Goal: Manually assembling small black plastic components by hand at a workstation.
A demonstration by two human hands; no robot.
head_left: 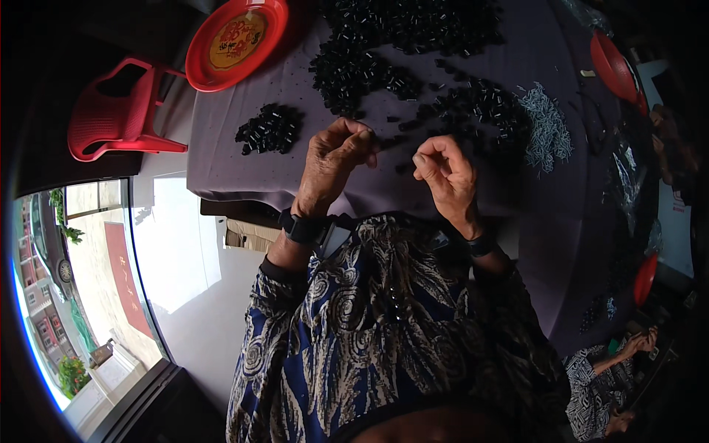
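Both hands are raised just above the near edge of the table, close together but not touching. The left hand [336,159] is curled, its fingertips pinched on what looks like one of the small black plastic cylinder pieces [367,136] (too small to tell its shape for certain). The right hand [443,173] is also curled, thumb and forefinger pressed together on something thin, which I take for one of the tiny pale metal pins, though it cannot be made out. Each wrist carries a dark band.

By my judgement the step in hand is joining the two: a pin going into a black piece. The next move would call for lining the two up end to end and pushing with steady fingertips, since both parts are tiny and easily dropped.

Outward on the purple cloth-covered table [221,159]: one small separate heap of black pieces [269,129] left of the hands, a large scattered mass of black pieces [413,52] beyond them (far too many to count), and one heap of pale metal pins [548,129] to the right. Three red plastic dishes show: one round tray [235,43] at the far left corner, one [613,66] at the right rim, one [645,279] lower right. One red plastic chair [118,111] stands off the table's left. Another person's hands [641,341] work at lower right.
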